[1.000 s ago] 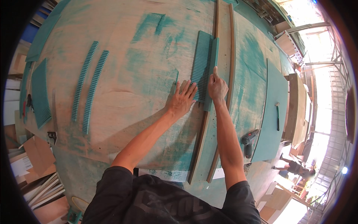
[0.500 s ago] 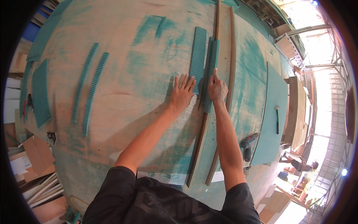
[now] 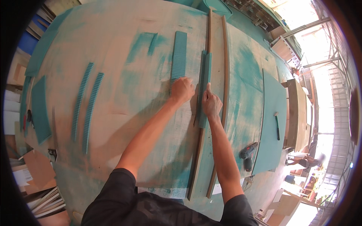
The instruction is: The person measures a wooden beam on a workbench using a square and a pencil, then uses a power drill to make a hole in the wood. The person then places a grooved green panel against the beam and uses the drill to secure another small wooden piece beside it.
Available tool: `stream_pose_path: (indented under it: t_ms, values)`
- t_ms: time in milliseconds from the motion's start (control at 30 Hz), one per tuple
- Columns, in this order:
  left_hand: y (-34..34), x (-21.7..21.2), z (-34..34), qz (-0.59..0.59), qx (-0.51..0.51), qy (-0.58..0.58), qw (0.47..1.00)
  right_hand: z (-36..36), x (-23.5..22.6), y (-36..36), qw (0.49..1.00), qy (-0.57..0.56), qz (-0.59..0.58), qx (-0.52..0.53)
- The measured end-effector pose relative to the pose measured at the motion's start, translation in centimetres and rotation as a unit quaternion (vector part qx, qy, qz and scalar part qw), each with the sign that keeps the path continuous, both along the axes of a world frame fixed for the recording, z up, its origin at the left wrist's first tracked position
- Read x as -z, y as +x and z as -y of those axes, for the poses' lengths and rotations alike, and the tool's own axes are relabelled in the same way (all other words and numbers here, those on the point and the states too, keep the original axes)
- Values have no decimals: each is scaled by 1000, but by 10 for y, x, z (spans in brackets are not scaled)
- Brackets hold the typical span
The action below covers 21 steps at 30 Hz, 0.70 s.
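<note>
A wide ridged teal strip lies lengthwise on the large work table. My left hand is closed over its near end, with the fingertips hidden beneath. To the right, my right hand is closed on a smooth teal bar, index finger stretched forward along it. Against the bar's left side sits a narrow ridged strip. A gap of bare tabletop separates this narrow strip from the wide one. Both teal pieces at my right hand lie beside a long wooden rail.
Two narrow ridged strips lie on the left, near a ridged teal panel. A second wooden rail runs parallel. Farther right are a cordless drill and a hammer on a teal sheet. A person is in the background.
The wide ridged strip has moved left, away from the narrow one. My left hand has gone from flat and spread to closed on its end. My right hand remains at the bar.
</note>
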<state>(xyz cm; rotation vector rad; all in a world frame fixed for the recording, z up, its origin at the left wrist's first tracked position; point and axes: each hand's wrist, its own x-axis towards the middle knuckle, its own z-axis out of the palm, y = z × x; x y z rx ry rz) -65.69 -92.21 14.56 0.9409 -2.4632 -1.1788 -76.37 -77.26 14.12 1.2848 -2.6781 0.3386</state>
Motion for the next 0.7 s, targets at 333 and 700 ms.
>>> stream_pose_path:
  t_ms: [333, 700]
  values:
    - [-127, 46, 22, 46, -74, 83, 993, -7, -20, -3, 999, 14, 39, 11]
    - [-145, 56, 49, 0, -151, 127, 980, -173, -93, 44, 945, -219, 182, 158]
